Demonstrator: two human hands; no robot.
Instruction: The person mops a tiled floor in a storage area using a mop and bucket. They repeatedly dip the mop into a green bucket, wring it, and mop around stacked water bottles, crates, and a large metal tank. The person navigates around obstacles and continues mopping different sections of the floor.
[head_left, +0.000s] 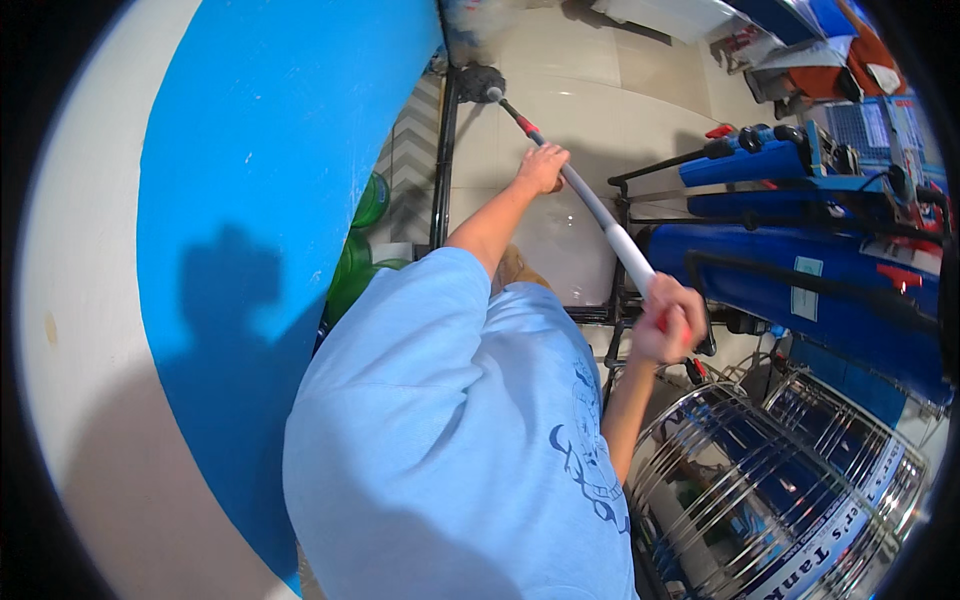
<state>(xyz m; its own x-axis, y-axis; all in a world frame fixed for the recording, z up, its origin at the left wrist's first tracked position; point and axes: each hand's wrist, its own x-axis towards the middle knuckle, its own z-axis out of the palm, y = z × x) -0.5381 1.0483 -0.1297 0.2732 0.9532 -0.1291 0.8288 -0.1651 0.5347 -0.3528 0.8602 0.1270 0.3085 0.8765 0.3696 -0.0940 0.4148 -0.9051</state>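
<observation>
Both my hands are on a mop pole, which slants from the lower right up to the far side. My left hand grips the grey shaft just behind a red collar. Nearer my body, my right hand is closed around the upper end, where a bit of red shows between the fingers; this hand is slightly blurred. At the far end, the dark grey mop head rests on the tile floor, against a black metal rail.
A blue and white wall stands close on my left, with green plastic bottles behind the rail. To the right, large blue cylinders sit in a black pipe frame. Ribbed shiny metal tanks bearing writing are at lower right.
</observation>
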